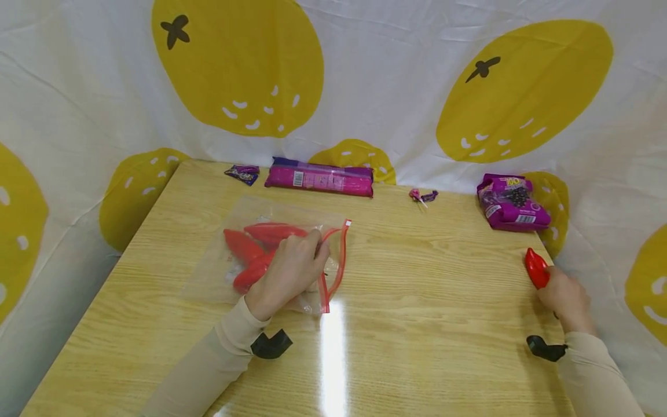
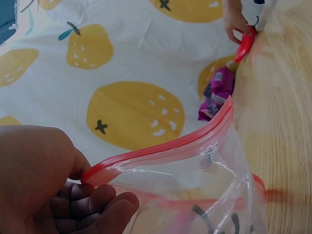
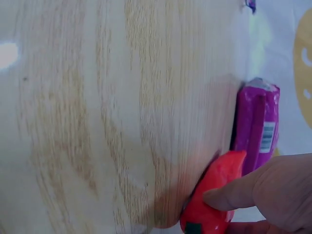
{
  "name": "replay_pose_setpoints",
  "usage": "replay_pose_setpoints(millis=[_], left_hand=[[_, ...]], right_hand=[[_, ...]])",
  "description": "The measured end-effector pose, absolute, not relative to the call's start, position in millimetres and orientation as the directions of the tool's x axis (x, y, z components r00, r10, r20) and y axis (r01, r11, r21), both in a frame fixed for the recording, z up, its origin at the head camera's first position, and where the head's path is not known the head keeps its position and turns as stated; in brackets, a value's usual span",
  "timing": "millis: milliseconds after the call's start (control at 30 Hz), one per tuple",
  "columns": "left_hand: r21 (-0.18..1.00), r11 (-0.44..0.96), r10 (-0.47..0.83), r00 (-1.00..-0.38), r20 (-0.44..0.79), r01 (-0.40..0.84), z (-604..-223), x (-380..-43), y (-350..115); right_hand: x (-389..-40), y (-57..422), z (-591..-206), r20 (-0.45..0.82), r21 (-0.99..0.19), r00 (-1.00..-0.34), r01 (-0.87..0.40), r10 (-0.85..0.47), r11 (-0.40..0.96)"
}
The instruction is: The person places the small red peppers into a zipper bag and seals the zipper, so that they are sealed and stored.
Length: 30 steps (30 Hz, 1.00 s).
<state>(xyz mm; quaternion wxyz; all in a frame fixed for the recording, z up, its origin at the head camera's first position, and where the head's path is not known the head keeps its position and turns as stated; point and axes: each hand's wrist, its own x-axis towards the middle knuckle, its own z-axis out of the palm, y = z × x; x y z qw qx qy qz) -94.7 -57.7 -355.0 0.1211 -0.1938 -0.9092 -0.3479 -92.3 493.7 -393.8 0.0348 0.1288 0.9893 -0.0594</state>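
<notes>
A clear zip bag (image 1: 208, 278) with a red zip edge (image 2: 165, 147) lies on the left half of the table. Several red chili peppers (image 1: 242, 248) are inside it, their dark stems (image 2: 236, 223) showing toward the mouth. My left hand (image 1: 292, 263) pinches one side of the red edge between thumb and fingers, and the mouth gapes to the right. At the table's right edge, my right hand (image 1: 567, 298) grips another red chili pepper (image 1: 535, 269). Its pointed tip (image 3: 234, 160) faces away from me, and the thumb lies across its body.
Along the back of the wooden table (image 1: 417, 324) sit a small purple wrapper (image 1: 242, 174), a long purple packet (image 1: 320, 176) and a lollipop (image 1: 416, 196). A purple wipes pack (image 1: 513, 202) stands at the back right corner. A fruit-print cloth (image 1: 375, 87) hangs behind.
</notes>
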Motion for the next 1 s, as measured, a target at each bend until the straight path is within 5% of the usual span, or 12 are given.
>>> replay_pose_setpoints(millis=[267,533,733,1000], left_hand=[[0.585,0.678,0.276,-0.891,0.360,0.445,-354.9,-94.9,-57.7],[0.585,0.678,0.283,-0.892,0.352,0.445,-355.3,-95.1,-58.0],[0.612,0.683,0.273,-0.917,0.291,0.398,-354.1,-94.8,-57.5],[0.602,0.703,0.274,-0.925,0.264,0.380,-354.1,-94.7,-56.2]], right_hand=[[-92.8,463.2,-388.4,0.015,-0.220,-0.959,0.273,0.283,0.937],[-103.6,364.6,-364.5,0.286,-0.436,-0.950,-0.012,0.126,0.900],[-96.4,285.0,-358.5,0.185,-0.679,-0.981,-0.176,-0.067,0.712],[-88.7,203.1,-365.3,0.034,-0.939,-0.954,-0.133,-0.299,0.316]])
